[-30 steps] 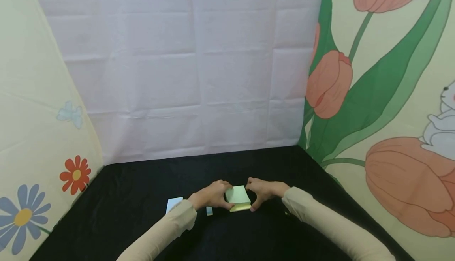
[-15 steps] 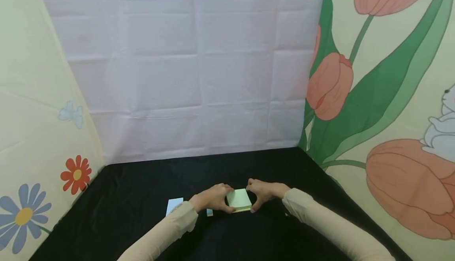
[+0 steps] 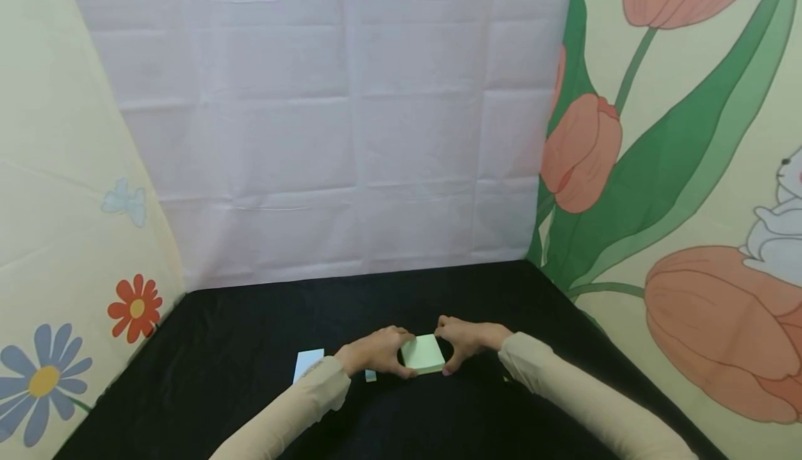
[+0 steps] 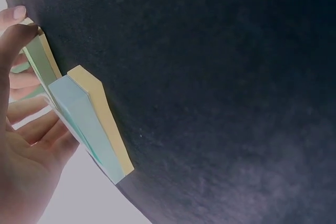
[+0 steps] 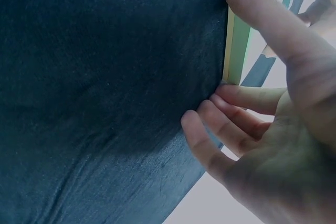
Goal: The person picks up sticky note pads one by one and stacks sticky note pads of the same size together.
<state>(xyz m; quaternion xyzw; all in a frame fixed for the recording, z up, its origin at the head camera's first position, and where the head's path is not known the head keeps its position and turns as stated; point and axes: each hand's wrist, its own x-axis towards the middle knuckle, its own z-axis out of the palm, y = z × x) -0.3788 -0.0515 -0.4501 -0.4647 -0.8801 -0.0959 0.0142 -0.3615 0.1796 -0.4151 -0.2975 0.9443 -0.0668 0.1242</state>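
A pale green sticky note pad (image 3: 423,353) lies squared on a thin yellow pad (image 5: 228,51) over the black cloth. My left hand (image 3: 379,350) grips its left side, thumb at the near corner and fingertips at the far one. Opposite, my right hand (image 3: 466,338) holds the right side between thumb and index finger. The right hand's other fingers (image 5: 197,129) rest low by the cloth in the right wrist view. In the left wrist view, a light blue pad (image 4: 86,116) sits on another yellow pad (image 4: 107,121), close to my left hand.
A light blue pad (image 3: 308,362) lies left, partly behind my left sleeve. A small blue piece (image 3: 371,376) shows beside the left hand. Under the right sleeve peeks a bit of yellow-green (image 3: 506,378). A white curtain (image 3: 351,133) hangs behind the black table (image 3: 388,418).
The green pad has come down from above the yellow pad and now lines up over it. Both hands stay around it, slightly lower than before.
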